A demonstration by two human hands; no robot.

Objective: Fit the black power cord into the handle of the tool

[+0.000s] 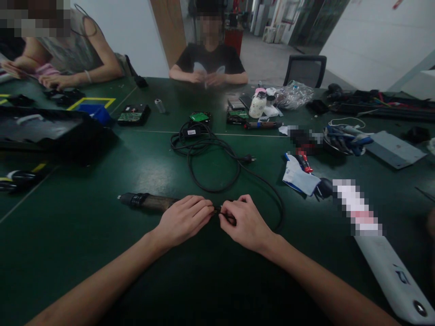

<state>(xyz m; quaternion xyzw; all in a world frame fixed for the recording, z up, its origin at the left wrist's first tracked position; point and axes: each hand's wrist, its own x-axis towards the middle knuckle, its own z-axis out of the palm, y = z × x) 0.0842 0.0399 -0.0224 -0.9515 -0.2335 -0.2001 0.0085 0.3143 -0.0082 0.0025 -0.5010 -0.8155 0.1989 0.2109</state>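
- Hands meet low in the middle of the frame: the left hand [183, 219] lies curled over the rear end of a dark tool [149, 201], and the right hand [246, 222] pinches the cable [217, 156] where it leaves that end.
- Fingers of both hands are narrow and closed on the joint between them; the exact contact is hidden under the knuckles.
- The tool lies flat on the green table [84, 235], its nozzle pointing to the left of the frame.
- It looks rigid and fairly heavy for its length, with a smooth barrel; the thick middle seems the safest place to hold it.
- The cable is soft and springy, looped in coils above the hands at mid-frame, its plug [249, 158] lying free; it would likely drag or snag if pulled, so it is best taken near the joint.
- Writing: a white label sits on the adapter [192, 132] among the coils, too small to read; a white part [387, 267] at lower right carries a blue mark that cannot be made out.
- Two other people sit at the far edge, upper left and upper middle, their hands on the table.
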